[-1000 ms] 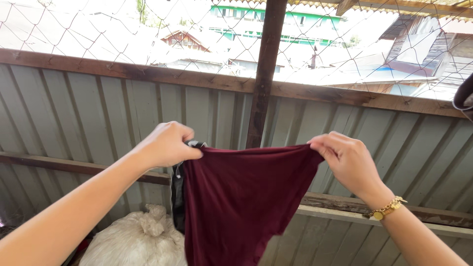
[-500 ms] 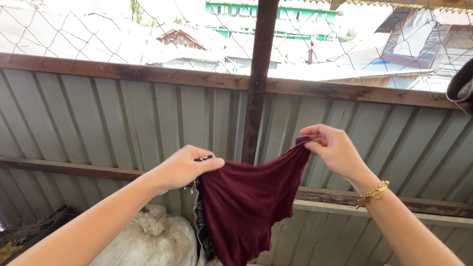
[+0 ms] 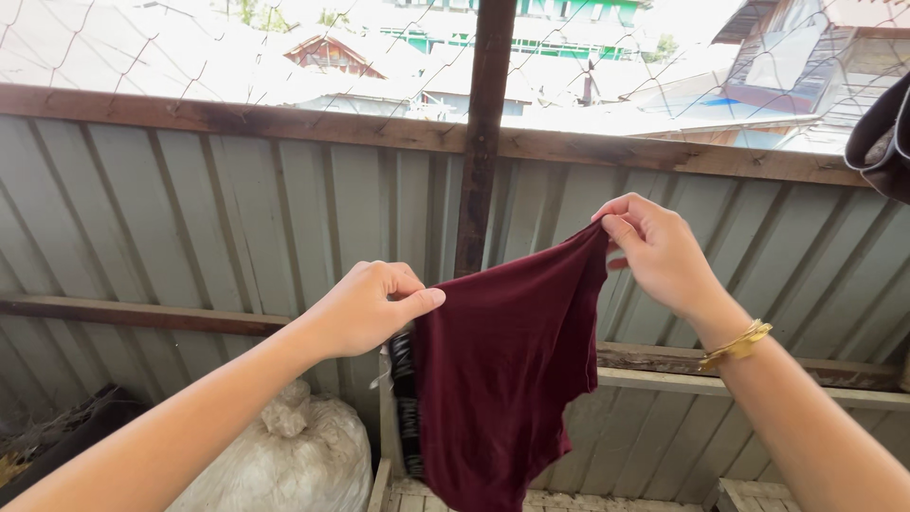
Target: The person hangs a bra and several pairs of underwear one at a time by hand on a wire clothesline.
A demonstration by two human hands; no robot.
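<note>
A dark red garment (image 3: 502, 379) hangs in front of me, held up by its top edge. My left hand (image 3: 365, 308) pinches the lower left corner of that edge, with a strip of black patterned cloth (image 3: 406, 403) showing just under it. My right hand (image 3: 654, 248), with a gold bracelet (image 3: 735, 346) at the wrist, grips the right corner higher up, so the edge slants up to the right.
A corrugated metal wall (image 3: 218, 228) with wooden rails stands close ahead, a dark wooden post (image 3: 479, 142) in its middle and wire mesh above. A tied white sack (image 3: 284, 455) lies at the lower left. A dark garment (image 3: 882, 137) hangs at the right edge.
My right hand has risen and my left hand has dropped, tilting the garment's top edge. The two hands have come closer together, so the cloth hangs narrower and lower.
</note>
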